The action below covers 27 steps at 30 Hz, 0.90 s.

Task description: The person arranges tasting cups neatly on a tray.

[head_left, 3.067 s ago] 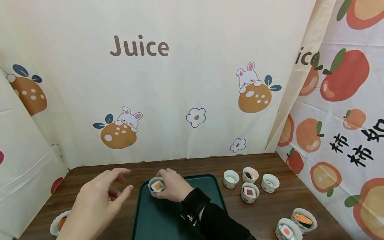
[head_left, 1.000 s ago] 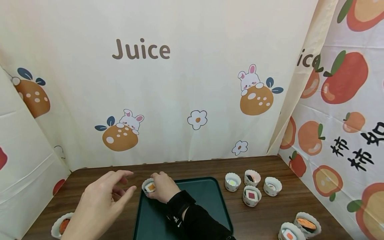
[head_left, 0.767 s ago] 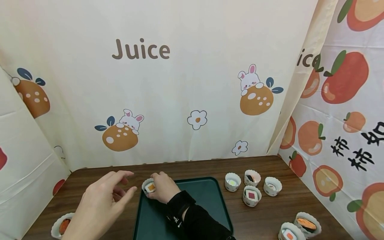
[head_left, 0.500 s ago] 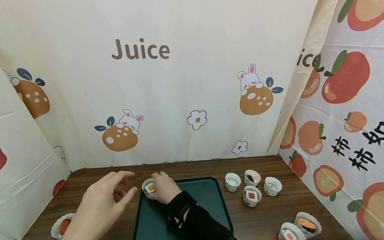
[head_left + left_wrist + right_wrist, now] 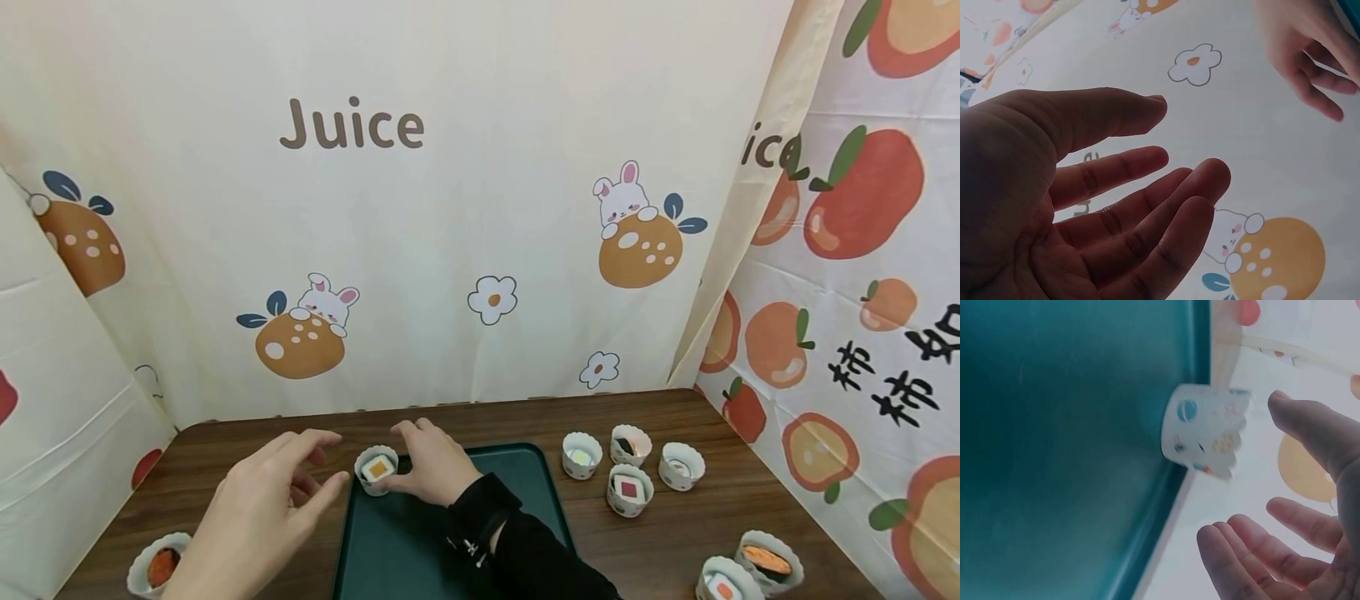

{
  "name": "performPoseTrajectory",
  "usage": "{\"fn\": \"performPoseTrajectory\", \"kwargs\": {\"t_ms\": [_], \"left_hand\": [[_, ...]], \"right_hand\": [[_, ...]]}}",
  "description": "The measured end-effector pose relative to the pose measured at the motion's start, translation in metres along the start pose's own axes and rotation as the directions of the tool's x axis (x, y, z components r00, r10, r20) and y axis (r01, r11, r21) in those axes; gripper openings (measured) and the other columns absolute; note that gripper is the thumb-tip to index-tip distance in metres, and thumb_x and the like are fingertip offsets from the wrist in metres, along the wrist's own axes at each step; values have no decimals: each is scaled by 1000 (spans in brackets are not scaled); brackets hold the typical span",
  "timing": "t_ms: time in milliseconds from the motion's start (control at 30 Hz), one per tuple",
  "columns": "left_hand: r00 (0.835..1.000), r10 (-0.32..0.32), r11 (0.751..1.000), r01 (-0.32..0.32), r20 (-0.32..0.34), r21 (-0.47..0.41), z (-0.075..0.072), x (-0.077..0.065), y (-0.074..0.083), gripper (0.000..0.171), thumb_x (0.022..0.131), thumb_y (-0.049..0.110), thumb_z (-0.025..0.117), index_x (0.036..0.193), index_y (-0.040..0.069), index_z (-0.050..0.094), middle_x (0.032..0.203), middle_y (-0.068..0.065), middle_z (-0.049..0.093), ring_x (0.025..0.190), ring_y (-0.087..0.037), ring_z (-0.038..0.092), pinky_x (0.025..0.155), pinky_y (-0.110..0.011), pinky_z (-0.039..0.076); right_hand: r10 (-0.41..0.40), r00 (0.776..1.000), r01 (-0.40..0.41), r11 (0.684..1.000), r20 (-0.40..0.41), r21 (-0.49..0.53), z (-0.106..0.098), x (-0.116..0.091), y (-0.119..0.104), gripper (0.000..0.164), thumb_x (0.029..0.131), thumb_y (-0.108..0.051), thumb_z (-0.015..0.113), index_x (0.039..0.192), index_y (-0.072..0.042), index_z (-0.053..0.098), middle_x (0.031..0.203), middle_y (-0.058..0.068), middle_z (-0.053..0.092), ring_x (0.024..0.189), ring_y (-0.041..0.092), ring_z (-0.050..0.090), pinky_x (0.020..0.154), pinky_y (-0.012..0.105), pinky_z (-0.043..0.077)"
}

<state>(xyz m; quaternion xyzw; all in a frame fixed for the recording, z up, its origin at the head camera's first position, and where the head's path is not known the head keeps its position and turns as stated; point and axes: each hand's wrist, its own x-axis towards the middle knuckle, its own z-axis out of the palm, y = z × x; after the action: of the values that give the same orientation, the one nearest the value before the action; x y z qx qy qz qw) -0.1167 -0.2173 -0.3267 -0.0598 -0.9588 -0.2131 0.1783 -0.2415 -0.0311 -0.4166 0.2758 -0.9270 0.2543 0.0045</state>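
A white scalloped paper cup [image 5: 372,490] stands at the far left corner of the dark green tray [image 5: 405,550]. In it lies a white square sushi-like piece [image 5: 378,468] with an orange-yellow centre. Just right of the cup, my right hand [image 5: 435,462] hovers with thumb and fingers spread, holding nothing; the right wrist view shows a gap between this hand [image 5: 1285,544] and the printed cup wall [image 5: 1204,434]. Over the table's left side, my left hand [image 5: 262,508] hangs in the air, its fingers loosely bent around nothing. Another cup [image 5: 138,575] with an orange-red piece is partly behind that hand.
Right of the tray, several paper cups stand together, among them one with a dark-red-centred piece [image 5: 628,500]. Two more cups, one with an orange-topped piece [image 5: 765,558], stand at the front right. A printed cloth [image 5: 480,208] rises behind the wooden table [image 5: 637,567].
My right hand has let go of the cup and drawn a little to the right. Before that, the cup shifted slightly left into the tray's corner. My left hand has barely moved.
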Motion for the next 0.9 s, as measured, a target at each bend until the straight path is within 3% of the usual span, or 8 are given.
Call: {"fn": "performPoseTrajectory", "kwargs": {"t_ms": [300,600,900], "left_hand": [[999,-18,1000,18,47,-10,2,1,2,39,90,24,88,126,22,73,99,7,71,72,1,64,65,-26,54],[999,-19,1000,20,47,-20,5,1,5,38,90,22,88,125,21,74,97,7,70,71,1,64,64,-24,54],[996,-36,999,38,81,-29,10,3,7,38,89,20,89,124,22,74,96,8,70,72,1,63,64,-23,54]], "right_hand": [[-30,999,29,999,-34,-21,-25,-15,13,67,92,-46,85,148,-16,61,129,8,68,97,16,68,78,29,58],[-70,996,68,997,-47,-45,-48,-38,27,61,98,-40,80,149,-15,59,133,8,67,105,19,68,81,29,58],[-116,982,105,991,-150,-80,-64,-67,43,59,97,-36,81,148,-17,58,124,3,67,110,18,68,83,29,57]]}}
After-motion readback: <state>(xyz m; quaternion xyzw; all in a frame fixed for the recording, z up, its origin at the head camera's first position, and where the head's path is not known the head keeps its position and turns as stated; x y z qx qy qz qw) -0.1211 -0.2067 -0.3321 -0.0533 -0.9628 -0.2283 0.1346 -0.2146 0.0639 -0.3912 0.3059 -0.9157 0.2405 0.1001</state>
